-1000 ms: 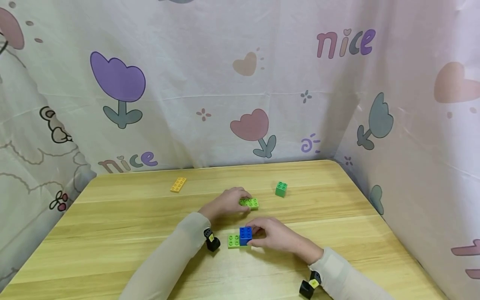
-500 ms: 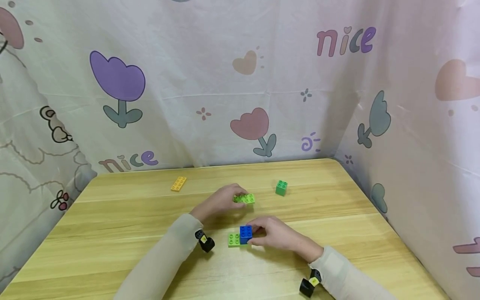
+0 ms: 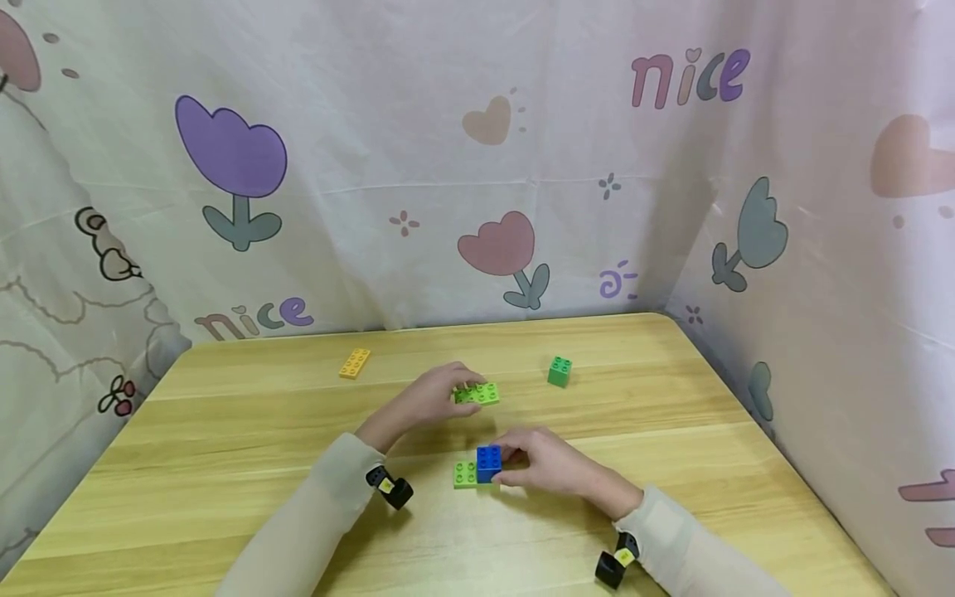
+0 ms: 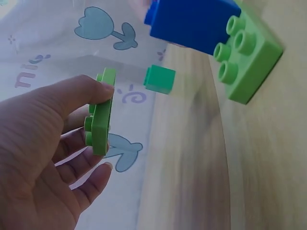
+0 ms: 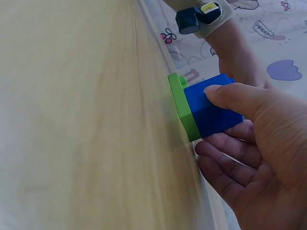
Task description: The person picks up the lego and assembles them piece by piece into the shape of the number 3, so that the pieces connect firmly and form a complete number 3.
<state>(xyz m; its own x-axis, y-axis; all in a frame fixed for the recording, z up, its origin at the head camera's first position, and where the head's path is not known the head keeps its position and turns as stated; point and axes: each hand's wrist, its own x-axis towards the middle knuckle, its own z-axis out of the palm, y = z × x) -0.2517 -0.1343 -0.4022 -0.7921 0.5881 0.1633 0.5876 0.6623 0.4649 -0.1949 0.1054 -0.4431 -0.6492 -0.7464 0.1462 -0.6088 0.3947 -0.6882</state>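
Lime plate (image 3: 487,395): left hand (image 3: 433,395) pinches it — toward table's far edge (image 3: 462,333) from blue brick (image 3: 488,464)
Blue brick: right hand (image 3: 548,464) grips it

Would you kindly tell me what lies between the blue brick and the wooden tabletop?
A light green plate: the right wrist view shows the blue brick seated on it.
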